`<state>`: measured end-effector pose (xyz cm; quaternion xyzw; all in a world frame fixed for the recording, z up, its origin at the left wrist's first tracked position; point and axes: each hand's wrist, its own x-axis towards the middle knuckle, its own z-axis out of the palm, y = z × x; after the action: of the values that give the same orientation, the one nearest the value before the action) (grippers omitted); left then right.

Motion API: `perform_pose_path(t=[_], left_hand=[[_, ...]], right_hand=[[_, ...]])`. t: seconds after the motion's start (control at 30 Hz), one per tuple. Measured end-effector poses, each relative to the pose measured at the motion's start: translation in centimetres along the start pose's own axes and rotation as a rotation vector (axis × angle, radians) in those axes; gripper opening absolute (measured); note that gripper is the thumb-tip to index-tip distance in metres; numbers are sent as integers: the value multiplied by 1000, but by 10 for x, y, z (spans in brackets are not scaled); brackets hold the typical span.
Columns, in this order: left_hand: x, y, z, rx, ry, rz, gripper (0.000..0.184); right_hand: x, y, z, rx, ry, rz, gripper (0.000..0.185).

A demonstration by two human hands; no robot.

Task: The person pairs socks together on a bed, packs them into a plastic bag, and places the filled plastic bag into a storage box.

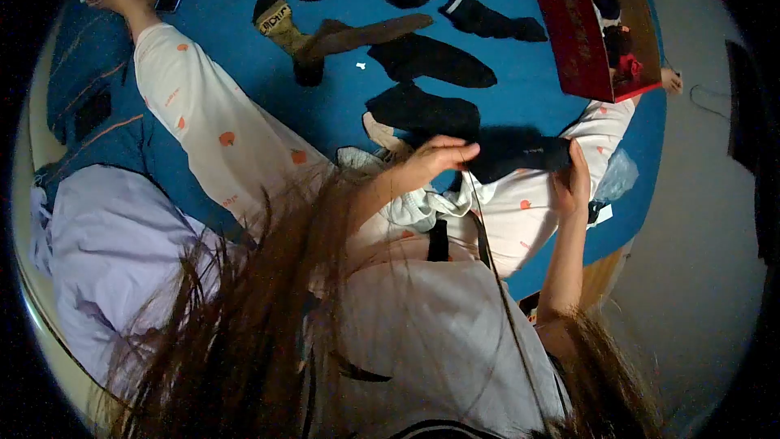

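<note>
Stretched sideways between my two hands is a black sock [520, 153] with small light lettering on it. My left hand [439, 159] pinches one end of it. At the opposite end, my right hand [575, 181] grips the edge, thumb up along the fabric. Just beyond lies another black sock [424, 111], partly over a beige sock [383, 133]. Farther off are more dark socks [433, 61], a brown sock [366, 36] and an olive sock with a black toe and lettering [278, 23]. Light grey-white cloth [416, 210] is bunched in my lap, below the left hand.
A red box [575, 28] with socks and other small items stands at the far right, by my right foot. Blue bedding [244, 106] lies under everything. Lilac fabric [122, 252] is piled at left. A clear plastic bag [617, 176] rests beside my right leg.
</note>
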<state>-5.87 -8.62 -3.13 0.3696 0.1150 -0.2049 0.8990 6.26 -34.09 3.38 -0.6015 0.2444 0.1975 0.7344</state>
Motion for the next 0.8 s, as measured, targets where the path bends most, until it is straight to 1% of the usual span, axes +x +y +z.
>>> perform_pose_path(t=[0.03, 0.07, 0.13, 0.17, 0.2, 0.27, 0.37, 0.47, 0.5, 0.57, 0.6, 0.63, 0.67, 0.7, 0.73, 0.77, 0.8], left_hand=[[16, -5, -10, -101, -2, -158, 32], [11, 13, -6, 100, 38, -91, 30], [27, 6, -23, 364, -19, 75, 27], [31, 4, -28, 382, -6, 124, 27], [32, 10, -31, 468, 1, 143, 28], [25, 33, -24, 752, 96, 229, 27], [25, 36, -21, 773, 202, 488, 28], [32, 29, -22, 808, 194, 501, 28], [34, 23, -22, 840, 197, 521, 28], [34, 16, -22, 910, 213, 557, 29], [29, 21, -21, 1022, 262, 581, 29], [23, 25, -22, 1134, 311, 601, 29], [17, 31, -22, 1245, 356, 620, 29], [13, 37, -29, 1313, 443, 723, 28], [6, 47, -33, 1429, 560, 618, 28], [-1, 55, -39, 1492, 638, 531, 28], [-7, 59, -45, 1551, 716, 442, 28]], right_hand=[[0, -3, 4, -63, -34, 12, 23], [4, -4, 3, -81, -73, 29, 23], [17, -6, -1, -116, -152, 58, 24], [25, -3, -5, -112, -216, 46, 24], [27, -4, -3, -122, -246, 21, 23], [28, -6, 6, -140, -308, -26, 21], [33, -13, 14, -302, -306, -99, 22], [57, -8, 5, -547, -195, -96, 20], [69, 1, 0, -556, -184, -145, 19], [89, 16, -16, -830, -178, -352, 20], [93, 20, -16, -964, -177, -460, 21], [95, 24, -17, -1063, -93, -528, 24], [96, 26, -20, -1164, -27, -652, 24], [85, 21, -9, -1264, 45, -774, 25], [78, 18, -3, -1363, 121, -897, 25], [81, 21, -5, -1320, 163, -905, 26], [73, 21, 4, -1277, 129, -910, 25]])
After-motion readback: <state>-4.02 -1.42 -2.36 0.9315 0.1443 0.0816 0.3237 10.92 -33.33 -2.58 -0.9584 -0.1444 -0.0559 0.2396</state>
